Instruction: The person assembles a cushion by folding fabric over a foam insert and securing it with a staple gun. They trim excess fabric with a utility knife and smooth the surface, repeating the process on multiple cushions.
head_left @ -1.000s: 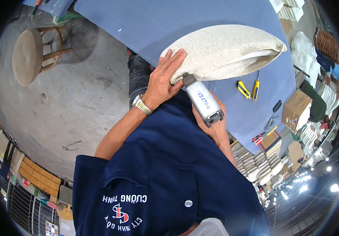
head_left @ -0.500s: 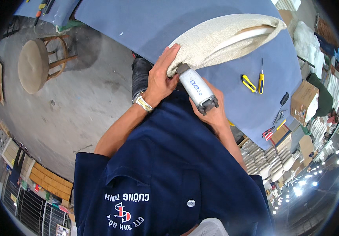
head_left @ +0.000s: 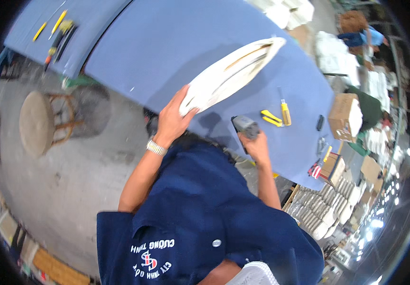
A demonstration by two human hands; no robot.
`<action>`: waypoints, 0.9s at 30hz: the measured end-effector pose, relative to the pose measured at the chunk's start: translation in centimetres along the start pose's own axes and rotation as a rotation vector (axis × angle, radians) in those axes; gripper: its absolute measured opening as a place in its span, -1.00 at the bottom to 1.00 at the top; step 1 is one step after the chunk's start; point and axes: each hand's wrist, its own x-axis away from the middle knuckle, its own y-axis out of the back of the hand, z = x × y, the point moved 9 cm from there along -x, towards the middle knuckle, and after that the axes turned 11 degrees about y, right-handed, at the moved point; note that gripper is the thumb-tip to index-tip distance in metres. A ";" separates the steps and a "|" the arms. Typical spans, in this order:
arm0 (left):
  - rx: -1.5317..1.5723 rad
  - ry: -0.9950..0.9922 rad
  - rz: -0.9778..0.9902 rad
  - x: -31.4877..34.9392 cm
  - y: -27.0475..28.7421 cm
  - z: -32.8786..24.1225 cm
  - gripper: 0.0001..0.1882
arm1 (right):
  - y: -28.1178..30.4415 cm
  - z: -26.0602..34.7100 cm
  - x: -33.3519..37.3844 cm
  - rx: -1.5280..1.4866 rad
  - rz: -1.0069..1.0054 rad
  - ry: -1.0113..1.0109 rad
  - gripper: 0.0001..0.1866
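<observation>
My left hand is closed on the near end of a cream fabric-covered chair pad, which tilts up over the blue table. Its open side shows folded fabric edges and a strip of the brown inside. In my right hand, to the right and apart from the pad, is a grey staple gun, held by its handle near the table's front edge. A yellow cutter and a yellow-handled screwdriver lie on the table beyond the staple gun.
The blue table spans the middle. More hand tools lie on its far left part. A round padded stool stands on the floor at left. Cardboard box and stacked pale pads are at right. Another person is far right.
The staple gun has moved away from the pad, down and to the right, in my right hand. The pad has tilted further, its far end swinging left and down. The whole view has shifted.
</observation>
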 end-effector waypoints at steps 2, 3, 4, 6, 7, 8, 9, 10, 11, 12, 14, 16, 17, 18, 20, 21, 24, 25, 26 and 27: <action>-0.016 -0.002 0.024 0.5 -0.7 0.0 -0.25 | 0.5 -4.1 -1.0 0.289 -0.059 -0.019 -0.45; -0.034 -0.034 0.038 0.8 -1.1 -0.5 -0.24 | 1.0 -6.2 -1.4 0.387 -0.100 0.028 -0.43; -0.065 -0.053 0.036 1.2 -1.3 -0.8 -0.23 | 1.8 -6.5 -2.2 0.330 -0.120 0.049 -0.45; -0.108 -0.108 0.031 1.9 -2.2 -1.5 -0.20 | 2.5 -6.3 -3.1 0.192 -0.151 0.086 -0.49; -0.135 -0.130 0.034 2.4 -2.5 -1.6 -0.19 | 4.1 -4.9 -4.1 0.182 -0.272 0.200 -0.52; -0.154 -0.114 0.057 2.9 -2.9 -1.3 -0.17 | 5.9 -2.5 -5.4 0.170 -0.388 0.303 -0.55; -0.169 -0.097 0.074 3.1 -3.2 -1.4 -0.16 | 8.1 0.4 -6.4 0.164 -0.504 0.410 -0.57; -0.178 -0.086 0.094 3.3 -3.7 -1.4 -0.14 | 9.3 3.0 -7.5 0.085 -0.468 0.405 -0.63; -0.184 -0.085 0.102 3.5 -3.8 -1.3 -0.13 | 9.9 6.5 -8.5 0.005 -0.428 0.402 -0.67; -0.192 -0.092 0.109 3.6 -4.1 -1.2 -0.13 | 10.1 8.3 -9.5 -0.078 -0.394 0.403 -0.72; -0.244 -0.128 0.097 3.7 -4.1 -1.8 -0.09 | 9.2 8.3 -11.8 0.129 -0.290 0.315 -0.76; -0.273 -0.131 0.113 4.0 -4.4 -2.1 -0.09 | 9.2 6.2 -13.7 0.189 -0.362 0.258 -0.69; -0.288 -0.125 0.116 4.1 -4.5 -2.1 -0.09 | 9.5 4.1 -14.7 0.201 -0.424 0.189 -0.66; -0.312 -0.141 0.127 4.3 -4.8 -2.0 -0.09 | 10.2 2.2 -15.8 0.213 -0.487 0.123 -0.63; -0.334 -0.153 0.134 4.4 -5.3 -1.8 -0.08 | 10.1 -1.6 -17.7 -0.155 -0.487 -0.176 -0.47; -0.349 -0.156 0.139 4.6 -5.5 -1.6 -0.08 | 9.9 -1.4 -18.1 -0.150 -0.473 -0.213 -0.49; -0.333 -0.133 0.178 4.4 -5.9 -1.2 -0.10 | 10.0 -1.5 -18.5 -0.199 -0.535 -0.255 -0.56; -0.337 -0.133 0.186 4.3 -6.0 -1.3 -0.10 | 10.0 -2.1 -18.8 -0.255 -0.614 -0.214 -0.59; -0.346 -0.138 0.183 4.6 -5.8 -1.3 -0.09 | 9.7 -2.5 -18.6 -0.313 -0.690 -0.181 -0.62; -0.349 -0.151 0.178 4.8 -5.5 -1.5 -0.09 | 9.4 -3.5 -18.3 -0.404 -0.732 -0.193 -0.67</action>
